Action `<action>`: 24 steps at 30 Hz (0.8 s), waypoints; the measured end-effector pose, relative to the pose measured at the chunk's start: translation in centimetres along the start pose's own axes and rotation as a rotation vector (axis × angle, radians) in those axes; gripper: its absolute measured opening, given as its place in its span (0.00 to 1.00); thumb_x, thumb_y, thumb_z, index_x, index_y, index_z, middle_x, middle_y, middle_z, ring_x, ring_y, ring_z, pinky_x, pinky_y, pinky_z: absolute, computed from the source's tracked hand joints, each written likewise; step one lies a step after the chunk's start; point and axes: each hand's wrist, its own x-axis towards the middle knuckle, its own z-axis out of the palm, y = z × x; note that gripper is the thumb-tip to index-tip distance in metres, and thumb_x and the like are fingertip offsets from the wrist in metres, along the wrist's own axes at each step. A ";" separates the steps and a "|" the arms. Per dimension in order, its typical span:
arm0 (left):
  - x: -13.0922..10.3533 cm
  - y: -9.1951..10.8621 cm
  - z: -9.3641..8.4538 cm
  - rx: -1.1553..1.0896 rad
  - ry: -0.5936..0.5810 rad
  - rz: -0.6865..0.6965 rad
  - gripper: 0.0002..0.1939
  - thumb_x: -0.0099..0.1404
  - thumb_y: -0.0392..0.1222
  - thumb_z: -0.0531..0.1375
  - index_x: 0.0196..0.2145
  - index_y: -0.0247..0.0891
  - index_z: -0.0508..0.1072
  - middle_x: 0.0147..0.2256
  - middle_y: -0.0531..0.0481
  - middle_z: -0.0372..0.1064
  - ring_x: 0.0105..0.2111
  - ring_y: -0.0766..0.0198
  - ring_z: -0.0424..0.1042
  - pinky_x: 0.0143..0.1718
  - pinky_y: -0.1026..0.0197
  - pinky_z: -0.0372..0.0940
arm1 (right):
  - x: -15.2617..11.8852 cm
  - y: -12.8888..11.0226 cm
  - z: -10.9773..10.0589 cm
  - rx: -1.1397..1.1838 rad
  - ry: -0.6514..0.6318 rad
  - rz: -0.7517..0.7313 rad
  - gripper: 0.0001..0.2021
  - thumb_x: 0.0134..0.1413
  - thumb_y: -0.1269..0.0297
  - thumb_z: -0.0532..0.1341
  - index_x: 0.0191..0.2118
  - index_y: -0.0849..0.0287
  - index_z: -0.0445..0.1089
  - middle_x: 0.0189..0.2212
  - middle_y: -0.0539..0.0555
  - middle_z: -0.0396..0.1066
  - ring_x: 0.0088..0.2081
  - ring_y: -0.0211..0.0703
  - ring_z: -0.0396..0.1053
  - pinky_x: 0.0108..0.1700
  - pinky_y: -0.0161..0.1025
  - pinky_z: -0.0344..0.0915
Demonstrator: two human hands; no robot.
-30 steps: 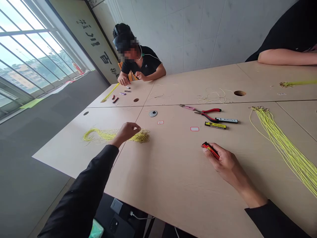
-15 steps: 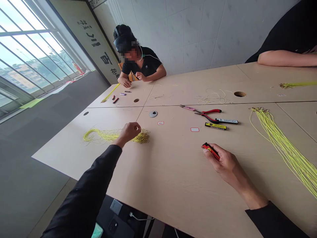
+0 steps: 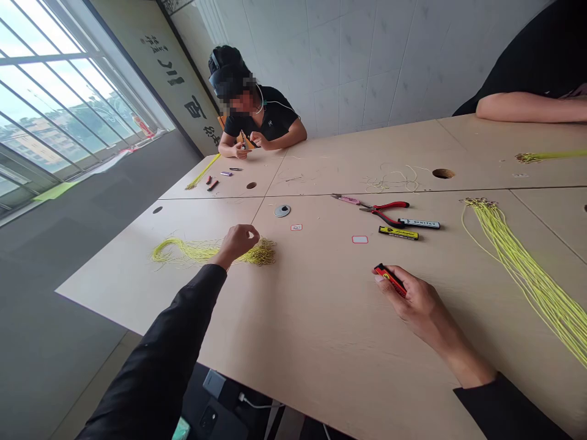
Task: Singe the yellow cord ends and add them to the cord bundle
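Observation:
My left hand [image 3: 239, 242] is raised over a bundle of thin yellow cords [image 3: 183, 250], thumb and forefinger curled into a pinch. Anything between those fingertips is too small to make out. Metal-looking ends [image 3: 263, 252] gather at the bundle's right end, just beyond the fingers. My right hand [image 3: 419, 305] is closed around a slim red lighter [image 3: 391, 280] with a black end, low over the table's right half. A second, larger bundle of yellow cords [image 3: 527, 266] stretches along the right side.
Red-handled pliers [image 3: 387, 217], a pink-handled tool [image 3: 351, 200], a white lighter-shaped stick [image 3: 419, 224] and a yellow one [image 3: 398, 233] lie beyond my right hand. The table [image 3: 316, 318] has an open round hole [image 3: 443, 173]. Two people [image 3: 270, 113] sit across.
Both my hands keep nearly the same pose and place. The co-worker at the far side has raised a hand slightly, now with a small dark object in it. The view shifts slightly.

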 end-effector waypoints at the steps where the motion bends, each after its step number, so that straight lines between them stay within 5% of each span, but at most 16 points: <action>1: 0.0 0.0 0.0 -0.001 -0.007 0.009 0.08 0.54 0.40 0.60 0.26 0.38 0.79 0.18 0.55 0.57 0.21 0.66 0.57 0.25 0.62 0.52 | 0.0 0.0 0.0 -0.002 -0.003 0.001 0.19 0.63 0.44 0.53 0.37 0.55 0.70 0.23 0.47 0.65 0.22 0.39 0.60 0.25 0.34 0.59; 8: 0.2 -0.1 0.1 -0.016 0.025 -0.003 0.07 0.53 0.40 0.59 0.24 0.37 0.77 0.18 0.54 0.59 0.22 0.66 0.59 0.26 0.62 0.54 | 0.0 0.1 0.0 -0.009 0.018 -0.015 0.18 0.62 0.46 0.54 0.38 0.55 0.71 0.24 0.48 0.67 0.24 0.40 0.62 0.26 0.35 0.60; 15: -0.4 -0.7 0.1 -0.024 0.016 -0.007 0.10 0.55 0.43 0.58 0.27 0.37 0.78 0.23 0.50 0.70 0.26 0.63 0.66 0.29 0.63 0.61 | -0.1 0.1 0.0 -0.012 -0.008 0.021 0.19 0.63 0.44 0.53 0.36 0.54 0.69 0.21 0.45 0.59 0.21 0.38 0.55 0.25 0.34 0.57; 24: 0.0 -0.5 0.4 -0.027 -0.048 0.075 0.09 0.56 0.41 0.60 0.28 0.37 0.80 0.29 0.47 0.75 0.31 0.61 0.70 0.35 0.61 0.64 | 0.0 0.4 0.0 -0.005 0.028 0.014 0.18 0.61 0.46 0.55 0.41 0.55 0.73 0.25 0.49 0.70 0.28 0.43 0.68 0.27 0.34 0.63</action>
